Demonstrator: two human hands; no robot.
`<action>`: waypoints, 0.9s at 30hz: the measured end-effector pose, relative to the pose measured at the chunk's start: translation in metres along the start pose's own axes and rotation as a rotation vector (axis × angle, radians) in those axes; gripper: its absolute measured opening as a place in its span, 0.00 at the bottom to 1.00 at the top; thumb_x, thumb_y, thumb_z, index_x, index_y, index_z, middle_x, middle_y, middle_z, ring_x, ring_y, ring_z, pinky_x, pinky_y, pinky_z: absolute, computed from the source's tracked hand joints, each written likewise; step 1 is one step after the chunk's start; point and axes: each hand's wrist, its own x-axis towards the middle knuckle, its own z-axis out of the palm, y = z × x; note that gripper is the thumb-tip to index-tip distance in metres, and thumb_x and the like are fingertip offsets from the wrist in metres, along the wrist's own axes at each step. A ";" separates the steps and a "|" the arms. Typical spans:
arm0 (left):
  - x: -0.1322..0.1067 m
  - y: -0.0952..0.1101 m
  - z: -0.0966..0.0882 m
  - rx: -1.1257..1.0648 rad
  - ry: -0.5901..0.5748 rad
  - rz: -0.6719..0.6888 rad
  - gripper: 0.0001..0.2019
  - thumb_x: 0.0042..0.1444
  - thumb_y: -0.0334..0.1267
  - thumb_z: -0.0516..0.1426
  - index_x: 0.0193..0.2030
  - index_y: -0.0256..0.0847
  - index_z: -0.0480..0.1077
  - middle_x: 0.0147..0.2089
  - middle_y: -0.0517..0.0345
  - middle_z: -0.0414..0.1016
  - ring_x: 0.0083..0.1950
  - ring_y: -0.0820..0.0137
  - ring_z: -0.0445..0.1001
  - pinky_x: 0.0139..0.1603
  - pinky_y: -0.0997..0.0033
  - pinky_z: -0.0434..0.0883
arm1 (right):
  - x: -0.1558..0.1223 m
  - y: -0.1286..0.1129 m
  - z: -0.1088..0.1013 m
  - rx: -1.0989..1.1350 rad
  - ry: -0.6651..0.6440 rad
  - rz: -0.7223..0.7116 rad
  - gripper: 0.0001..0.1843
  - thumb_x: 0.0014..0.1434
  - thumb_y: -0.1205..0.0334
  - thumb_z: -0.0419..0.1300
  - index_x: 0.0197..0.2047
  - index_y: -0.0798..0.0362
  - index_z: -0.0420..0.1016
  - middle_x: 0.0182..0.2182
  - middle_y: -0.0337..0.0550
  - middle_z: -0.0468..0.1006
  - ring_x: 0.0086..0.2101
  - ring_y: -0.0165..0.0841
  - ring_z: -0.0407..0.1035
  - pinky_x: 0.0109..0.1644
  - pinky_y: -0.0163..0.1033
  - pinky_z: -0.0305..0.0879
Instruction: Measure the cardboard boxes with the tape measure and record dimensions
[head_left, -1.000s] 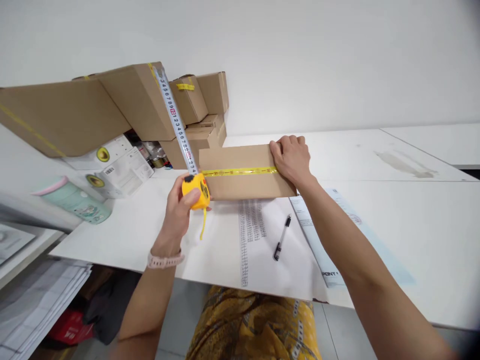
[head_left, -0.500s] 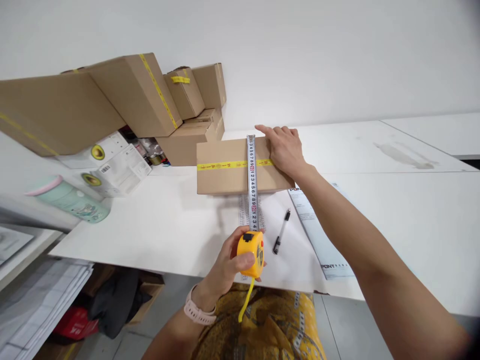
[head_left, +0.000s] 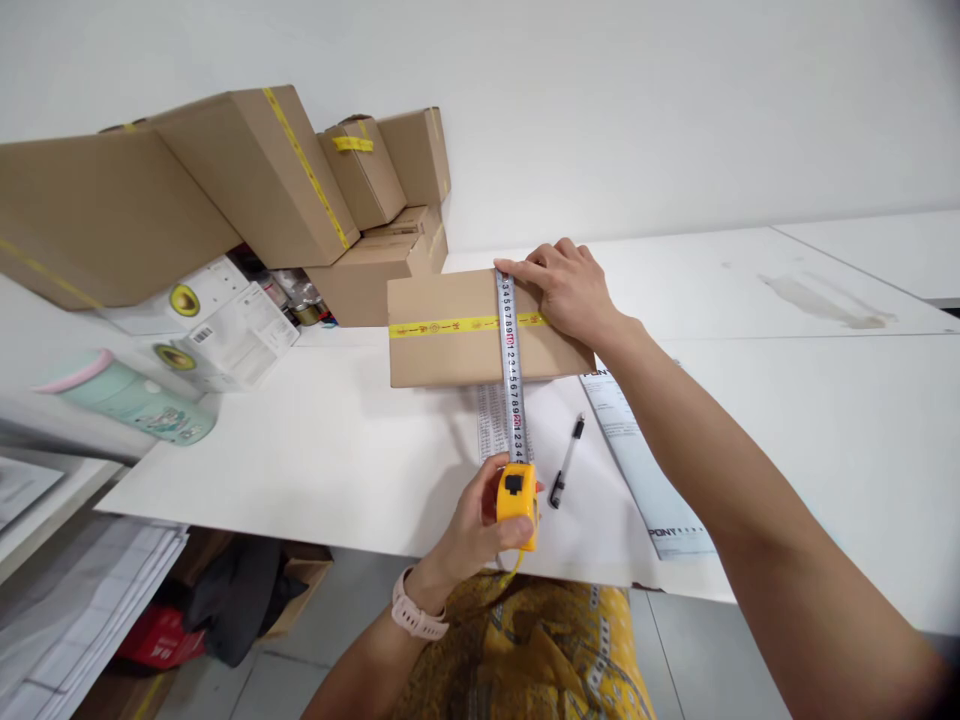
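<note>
A yellow tape measure [head_left: 517, 507] is in my left hand [head_left: 480, 525], its fingers closed around the case and the thumb on its near side. From it the silver blade [head_left: 513, 375] runs away from me across a taped cardboard box [head_left: 442, 355]. My right hand [head_left: 574, 290] grips the box at its far right part, the index fingertip touching the blade's end at the far edge. The right thumb is hidden. Yellow printed tape [head_left: 442, 327] crosses the box lengthwise, passing under the blade. Beneath the blade, a printed sheet [head_left: 492, 425] partly shows.
A pen [head_left: 567, 460] lies on white paper to the right of the tape measure. Beside it is a pale blue printed bag [head_left: 637, 470]. Several cardboard boxes [head_left: 277, 180] are stacked at the back left. A mint tumbler [head_left: 135, 400] leans near the white avocado box [head_left: 232, 320].
My left hand and the tape measure have shifted right, so the blade now slants. My right index finger, raised before, has come down onto the blade's far end.
</note>
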 end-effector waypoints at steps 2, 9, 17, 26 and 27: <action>0.001 -0.002 -0.001 -0.009 -0.014 -0.013 0.38 0.42 0.50 0.74 0.58 0.44 0.65 0.53 0.47 0.74 0.42 0.65 0.74 0.37 0.67 0.76 | 0.000 0.000 0.000 -0.003 -0.004 0.005 0.29 0.70 0.61 0.45 0.70 0.32 0.66 0.52 0.49 0.75 0.50 0.51 0.60 0.53 0.56 0.57; 0.003 -0.002 0.000 -0.011 -0.052 0.008 0.37 0.44 0.49 0.73 0.58 0.45 0.64 0.51 0.50 0.73 0.42 0.65 0.74 0.37 0.67 0.76 | -0.002 -0.002 -0.001 0.015 0.007 0.017 0.27 0.72 0.58 0.43 0.68 0.31 0.67 0.51 0.48 0.75 0.51 0.50 0.61 0.54 0.56 0.58; -0.014 -0.019 -0.010 0.175 0.024 0.069 0.39 0.44 0.48 0.73 0.62 0.44 0.65 0.54 0.47 0.75 0.48 0.60 0.75 0.47 0.64 0.74 | -0.010 -0.010 -0.002 -0.030 0.031 0.125 0.31 0.74 0.42 0.37 0.69 0.42 0.65 0.49 0.52 0.76 0.54 0.52 0.63 0.59 0.59 0.58; -0.031 -0.033 -0.021 0.518 -0.003 0.053 0.45 0.39 0.44 0.73 0.66 0.44 0.64 0.51 0.48 0.76 0.49 0.55 0.76 0.49 0.58 0.75 | -0.069 -0.045 -0.012 -0.021 0.107 0.196 0.30 0.70 0.40 0.43 0.63 0.46 0.71 0.54 0.55 0.76 0.55 0.55 0.64 0.60 0.62 0.55; -0.031 -0.032 -0.021 0.518 -0.012 0.059 0.44 0.40 0.43 0.72 0.66 0.43 0.64 0.51 0.49 0.77 0.48 0.56 0.76 0.49 0.58 0.75 | -0.080 -0.048 -0.009 -0.023 0.122 0.196 0.29 0.70 0.40 0.44 0.63 0.45 0.71 0.54 0.54 0.76 0.55 0.55 0.64 0.60 0.62 0.55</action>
